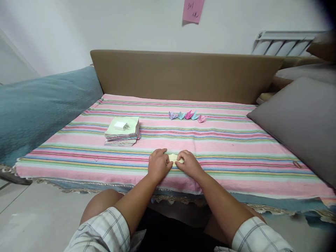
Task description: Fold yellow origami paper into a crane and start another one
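Observation:
A small pale yellow piece of folded paper (173,157) lies on the striped cloth, between my two hands. My left hand (158,163) pinches its left side, thumb against the near edge. On the other side my right hand (189,163) has its fingers curled and pinches the right part of the paper. Both thumbs come close together at the near edge. The fingers cover the paper's ends, so its full shape is hidden.
Several folded paper figures (188,115) in purple, blue and pink stand in a row farther back. To the left, a white plug adapter (120,126) rests on a stack of paper squares (123,139). A grey cushion (299,122) leans at the right.

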### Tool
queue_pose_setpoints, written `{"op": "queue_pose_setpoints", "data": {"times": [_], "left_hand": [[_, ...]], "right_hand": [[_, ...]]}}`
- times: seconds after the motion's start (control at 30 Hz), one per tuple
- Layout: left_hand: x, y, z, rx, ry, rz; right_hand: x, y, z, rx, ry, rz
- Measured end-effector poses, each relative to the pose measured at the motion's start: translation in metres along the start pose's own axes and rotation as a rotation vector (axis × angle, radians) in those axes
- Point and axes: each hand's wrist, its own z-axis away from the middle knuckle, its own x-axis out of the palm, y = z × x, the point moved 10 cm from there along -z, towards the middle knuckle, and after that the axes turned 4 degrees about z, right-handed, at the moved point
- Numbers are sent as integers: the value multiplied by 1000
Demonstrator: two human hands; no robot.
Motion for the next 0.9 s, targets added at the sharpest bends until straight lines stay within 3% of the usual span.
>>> {"op": "queue_pose_setpoints", "data": {"times": [0.4,0.63,0.9], "left_hand": [[7,-15,-2,-56,-76,139],[7,-3,4,73,-53,43],[4,5,10,174,30,-12]], "right_hand": [[1,2,0,-32,-51,-53],[-2,-1,1,-54,-77,-52],[-12,-11,9,-189,13,79]]}}
